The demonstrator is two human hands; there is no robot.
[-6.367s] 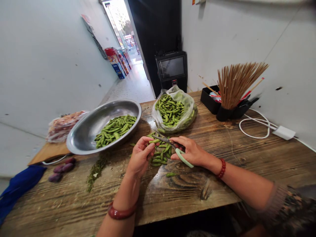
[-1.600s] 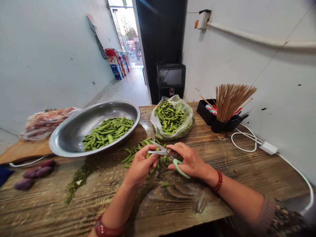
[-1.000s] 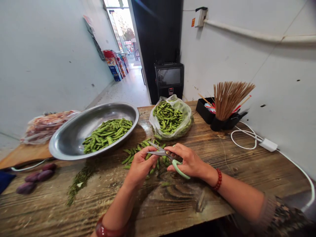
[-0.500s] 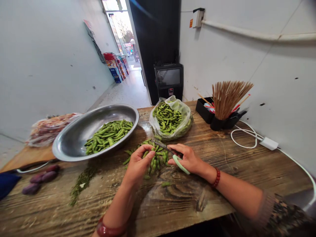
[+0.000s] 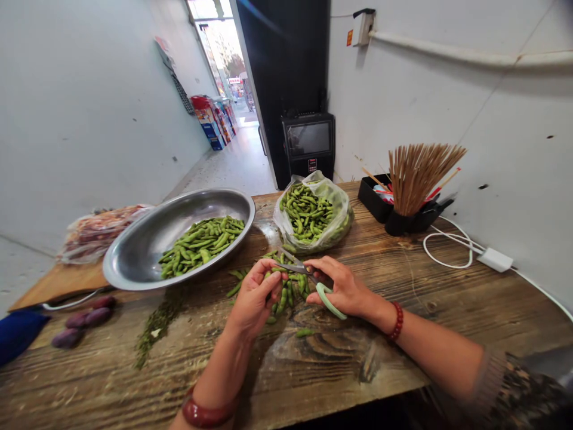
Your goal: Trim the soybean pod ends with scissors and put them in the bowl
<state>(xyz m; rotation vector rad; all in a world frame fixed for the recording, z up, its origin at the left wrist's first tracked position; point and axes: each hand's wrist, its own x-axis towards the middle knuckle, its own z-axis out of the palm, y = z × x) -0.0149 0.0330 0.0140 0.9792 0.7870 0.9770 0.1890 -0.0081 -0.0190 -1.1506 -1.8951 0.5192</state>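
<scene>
My right hand (image 5: 340, 286) grips a pair of scissors (image 5: 326, 298) with pale green handles, its blades parted and pointing left. One blade reaches the fingertips of my left hand (image 5: 259, 292), which are pinched on a green edamame pod (image 5: 269, 274), mostly hidden by the fingers. Under and behind both hands lies a loose pile of edamame pods (image 5: 283, 298) on the wooden table. A single pod (image 5: 305, 332) rests nearer to me. Further back, more pods fill a clear plastic bag (image 5: 342, 224), and others lie in a wide steel basin (image 5: 134, 254) to the left.
Green trimmings (image 5: 154, 328) lie before the basin, with several purple tubers (image 5: 76, 321) further left. A bag of reddish food (image 5: 101, 230) sits behind them. At right stand wooden skewers (image 5: 416, 179) in a black holder (image 5: 376, 200) and a white cable with an adapter (image 5: 495, 260).
The scissors' blades have spread apart, and one now lies at the left fingertips. Both hands otherwise stay about where they were; the whole view has shifted slightly.
</scene>
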